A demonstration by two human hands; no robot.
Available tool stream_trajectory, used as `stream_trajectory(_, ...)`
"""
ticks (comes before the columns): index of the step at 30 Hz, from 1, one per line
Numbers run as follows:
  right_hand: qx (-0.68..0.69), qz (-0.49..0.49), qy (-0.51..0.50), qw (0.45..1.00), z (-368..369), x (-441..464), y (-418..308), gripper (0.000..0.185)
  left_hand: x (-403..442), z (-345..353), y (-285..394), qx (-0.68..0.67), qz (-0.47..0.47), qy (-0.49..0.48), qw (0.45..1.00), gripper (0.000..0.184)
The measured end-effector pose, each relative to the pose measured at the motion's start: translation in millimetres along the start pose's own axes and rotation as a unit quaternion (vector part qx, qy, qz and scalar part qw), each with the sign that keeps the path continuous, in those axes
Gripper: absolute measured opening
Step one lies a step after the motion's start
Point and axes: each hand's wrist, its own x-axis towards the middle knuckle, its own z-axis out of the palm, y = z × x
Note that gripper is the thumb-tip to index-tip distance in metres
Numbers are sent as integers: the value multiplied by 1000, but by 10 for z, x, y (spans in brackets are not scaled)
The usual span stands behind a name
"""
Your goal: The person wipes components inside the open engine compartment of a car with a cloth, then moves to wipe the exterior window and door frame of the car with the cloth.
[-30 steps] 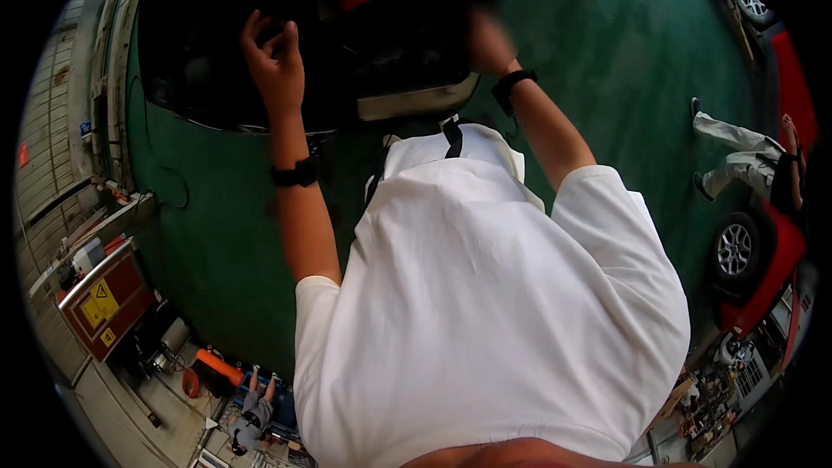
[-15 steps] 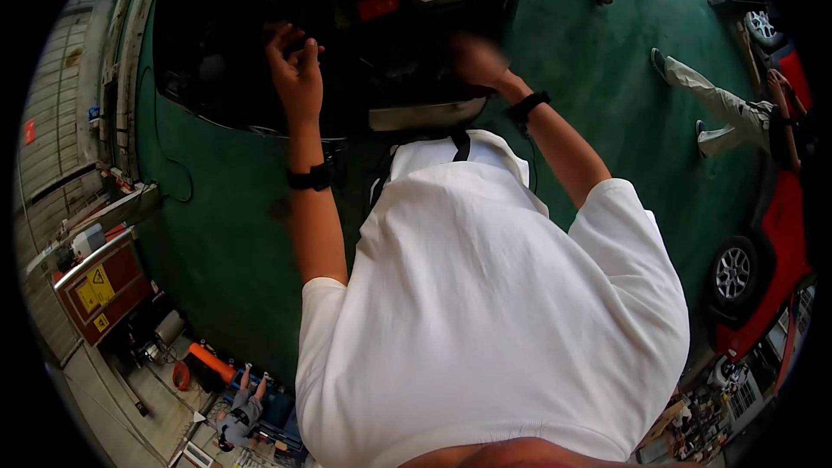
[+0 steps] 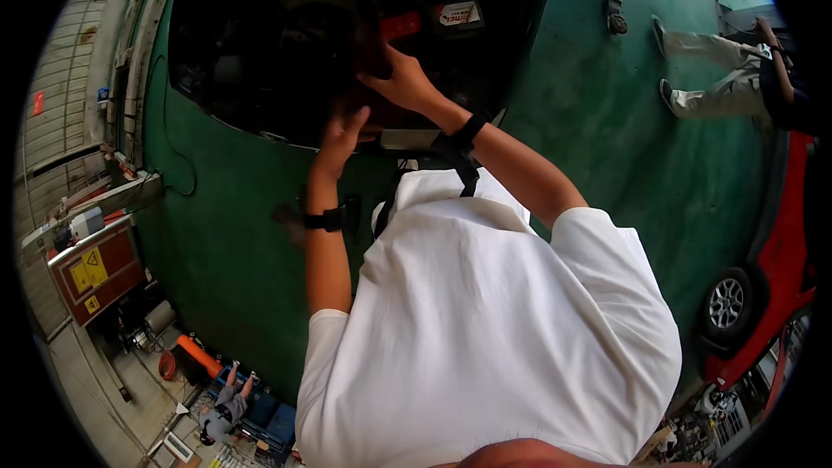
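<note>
I stand over the dark engine bay [image 3: 260, 78] of a car, most of its parts lost in shadow. My left hand [image 3: 341, 143] is at its front edge, thumb apart from the fingers, with nothing visible in it. Reaching further in, my right hand [image 3: 409, 85] has its thumb and forefinger spread; its other fingertips fade into the dark. Whether it touches a part, I cannot tell. Beyond it are a red cover [image 3: 400, 27] and a battery [image 3: 458, 15] with a white label. A pale plate [image 3: 409, 139] sits on the car's front, below my right hand.
Green floor [image 3: 598, 139] surrounds the car. At right, a person in light trousers [image 3: 715, 102] stands near a red car [image 3: 767, 286]. At lower left are a brown board with yellow signs [image 3: 94, 269], an orange cylinder [image 3: 199, 355] and another person [image 3: 225, 412].
My right hand has moved left and inward over the engine bay. My left hand has drawn back toward the front edge, and the two hands are now close together. The view has shifted slightly.
</note>
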Motion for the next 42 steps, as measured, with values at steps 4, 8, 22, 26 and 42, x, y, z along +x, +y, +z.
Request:
stream_trajectory(4, -57, 42, 12, 997, 80, -182, 379, 50, 193, 69, -338, 49, 17, -41, 998, 56)
stream_trajectory(8, -144, 107, -4, 984, 35, -374, 844, 48, 599, 51, -808, 153, -17, -79, 985, 46)
stream_trajectory(22, -57, -7, 14, 998, -181, 109, -926, 48, 232, -370, 394, -36, 184, -115, 975, 35)
stream_trajectory(26, -10, -179, 63, 982, -31, 426, -1584, 55, 37, -576, 1219, -11, 422, 43, 906, 32)
stream_trajectory(42, -148, -384, 235, 881, 262, 1237, -2746, 35, 261, -538, 2549, -11, 610, 139, 780, 39)
